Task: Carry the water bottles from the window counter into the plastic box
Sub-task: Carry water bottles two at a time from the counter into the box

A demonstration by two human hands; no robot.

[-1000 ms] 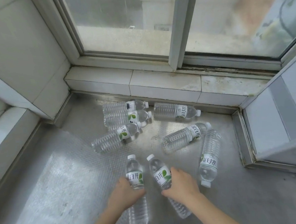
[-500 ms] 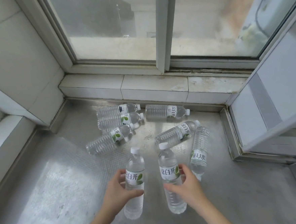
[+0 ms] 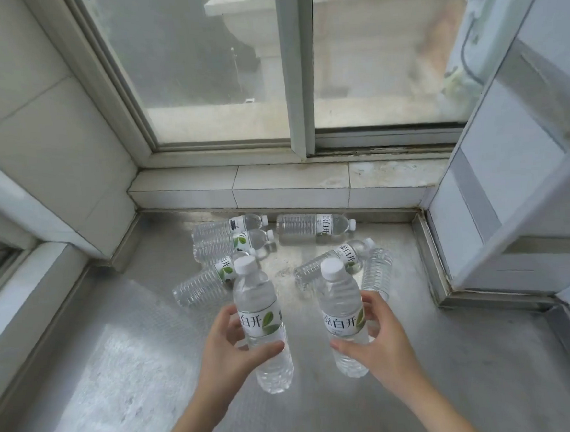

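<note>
Above the metal worktop [image 3: 456,372] under the window [image 3: 219,68]: left hand [image 3: 234,349] wrapped round one upright bottle [image 3: 260,318], right hand [image 3: 378,339] wrapped round a second bottle [image 3: 343,316]; both gripped at the label band, caps up, lifted clear of the surface, probably for a steady two-at-once carry; six loose bottles [image 3: 314,225] lying on their sides near the tiled sill [image 3: 291,181], some touching, likely prone to rolling; plastic box not in view; next leg, by judgement, a turn away toward it.
</note>
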